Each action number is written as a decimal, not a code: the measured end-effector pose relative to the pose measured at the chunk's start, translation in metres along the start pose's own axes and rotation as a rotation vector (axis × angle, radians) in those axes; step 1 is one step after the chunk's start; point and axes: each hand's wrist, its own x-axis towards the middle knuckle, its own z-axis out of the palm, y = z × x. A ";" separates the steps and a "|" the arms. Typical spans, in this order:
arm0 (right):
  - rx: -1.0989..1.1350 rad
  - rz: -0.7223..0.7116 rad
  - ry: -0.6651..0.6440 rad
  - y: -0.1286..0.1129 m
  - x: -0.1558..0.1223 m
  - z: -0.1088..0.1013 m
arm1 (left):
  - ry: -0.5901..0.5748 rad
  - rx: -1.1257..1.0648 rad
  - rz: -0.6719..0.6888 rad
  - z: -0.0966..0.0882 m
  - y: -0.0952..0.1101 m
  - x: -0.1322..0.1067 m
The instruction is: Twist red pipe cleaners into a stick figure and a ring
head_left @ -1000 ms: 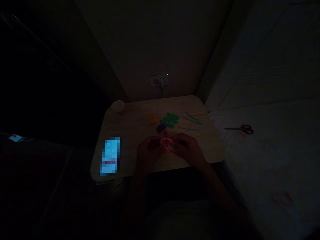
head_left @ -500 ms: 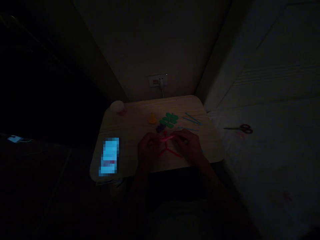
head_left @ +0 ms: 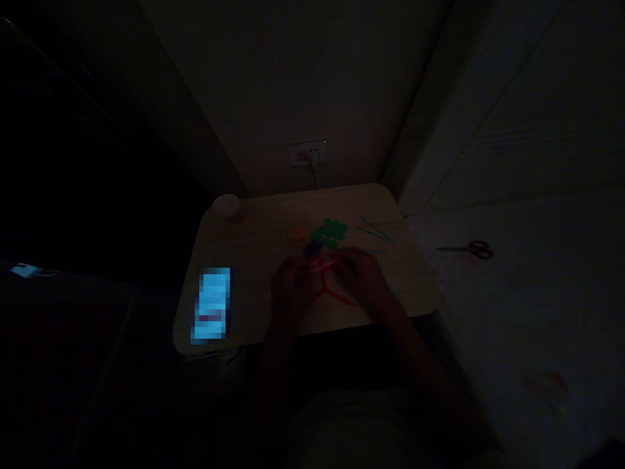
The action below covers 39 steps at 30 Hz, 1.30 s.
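In dim light, a red strip piece (head_left: pixel 324 280) with spread lower branches lies on the small wooden table, perhaps bent pipe cleaner; its texture is too dark to tell. My left hand (head_left: pixel 290 286) pinches the left end of its pinkish-red upper part, while my right hand (head_left: pixel 359 273) grips the other end with fingers closed. Just beyond my hands are a dark purple cluster (head_left: pixel 313 248), a green leaf-like piece (head_left: pixel 331 232) and an orange-yellow piece (head_left: pixel 297 232). Thin blue-green strips (head_left: pixel 375 232) lie to the right of them.
A pale cup (head_left: pixel 227 207) stands at the table's back left corner. Nearer the left edge lies a lit phone (head_left: pixel 211 305), its screen blurred out. Scissors (head_left: pixel 471 249) rest on a pale surface to the right. Behind the table (head_left: pixel 254 306), a plug sits in a wall socket (head_left: pixel 307 154).
My hands have drawn slightly closer together, and the red strip's upper part now looks more curled between them. The surrounding objects keep their places; the view has shifted slightly.
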 end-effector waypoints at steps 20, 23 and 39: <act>0.222 0.027 0.064 -0.006 -0.002 0.003 | 0.003 -0.017 0.137 -0.001 0.011 -0.009; 0.373 0.060 0.072 -0.013 -0.007 0.002 | 0.111 -0.135 0.117 -0.001 0.021 -0.013; 0.523 0.057 0.128 -0.045 -0.019 -0.006 | 0.123 -0.998 -0.676 0.012 0.036 -0.015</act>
